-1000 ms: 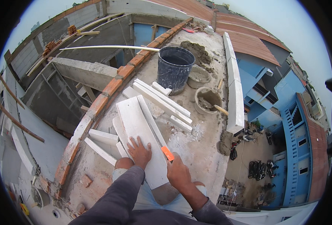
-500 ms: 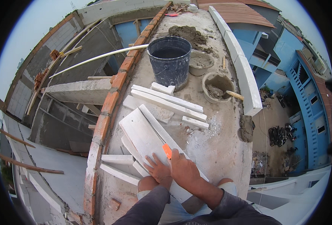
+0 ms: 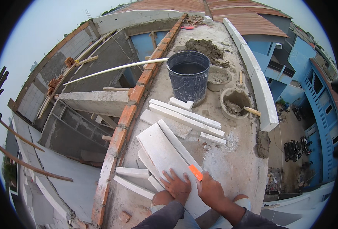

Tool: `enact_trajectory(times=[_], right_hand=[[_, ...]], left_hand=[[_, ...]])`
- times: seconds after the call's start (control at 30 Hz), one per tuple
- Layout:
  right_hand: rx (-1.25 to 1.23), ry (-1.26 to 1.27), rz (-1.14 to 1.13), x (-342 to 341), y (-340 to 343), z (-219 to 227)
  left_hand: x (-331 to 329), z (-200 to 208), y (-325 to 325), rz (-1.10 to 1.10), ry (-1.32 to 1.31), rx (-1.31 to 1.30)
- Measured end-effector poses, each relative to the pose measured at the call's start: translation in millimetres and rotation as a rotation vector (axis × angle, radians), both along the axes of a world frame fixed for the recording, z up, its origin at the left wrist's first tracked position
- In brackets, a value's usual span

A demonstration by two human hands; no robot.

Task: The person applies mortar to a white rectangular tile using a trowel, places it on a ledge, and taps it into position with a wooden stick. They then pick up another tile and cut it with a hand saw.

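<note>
A curved row of orange bricks with grey mortar (image 3: pixel 127 114) borders the left of the concrete ledge, and thin white block-like pieces (image 3: pixel 134 186) lie just inside it. Next comes the broad, flat white slab (image 3: pixel 163 149), slanting toward the person's knees, with a narrow white strip (image 3: pixel 176 141) along its right edge; whether the two are fully apart cannot be told. The left hand (image 3: pixel 176 185) presses flat on the slab, fingers spread. Beyond lie long white bars (image 3: pixel 184 118), near a dark, mortar-spattered bucket (image 3: pixel 188 84). The bright orange tool (image 3: pixel 195 172) sits over the slab's right edge, the right hand (image 3: pixel 211 191) curled tightly around its lower part. Farther right stand a round, grey mortar tub (image 3: pixel 230 113) and a low white block wall (image 3: pixel 258 86).
</note>
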State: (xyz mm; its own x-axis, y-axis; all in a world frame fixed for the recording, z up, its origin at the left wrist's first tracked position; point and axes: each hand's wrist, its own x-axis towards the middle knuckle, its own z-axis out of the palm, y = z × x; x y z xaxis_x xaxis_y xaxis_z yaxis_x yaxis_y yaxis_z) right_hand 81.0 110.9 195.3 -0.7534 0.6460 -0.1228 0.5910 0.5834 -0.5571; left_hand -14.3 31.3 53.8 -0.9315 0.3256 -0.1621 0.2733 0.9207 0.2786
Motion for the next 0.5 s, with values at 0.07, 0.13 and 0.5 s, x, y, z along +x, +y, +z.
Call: enact_trajectory(times=[0.07, 0.13, 0.5], right_hand=[[0.052, 0.038, 0.006, -46.3, 16.2, -9.7], [0.124, 0.046, 0.015, -124.5, 40.0, -20.2], [0.022, 0.017, -0.048, 10.2, -3.9, 2.0]], left_hand=[[-3.3, 9.4, 5.7, -0.014, -0.039, -0.014], [-3.0, 17.8, 3.3, -0.007, -0.110, -0.097], [-1.6, 1.2, 0.5, 0.000, -0.010, 0.050]])
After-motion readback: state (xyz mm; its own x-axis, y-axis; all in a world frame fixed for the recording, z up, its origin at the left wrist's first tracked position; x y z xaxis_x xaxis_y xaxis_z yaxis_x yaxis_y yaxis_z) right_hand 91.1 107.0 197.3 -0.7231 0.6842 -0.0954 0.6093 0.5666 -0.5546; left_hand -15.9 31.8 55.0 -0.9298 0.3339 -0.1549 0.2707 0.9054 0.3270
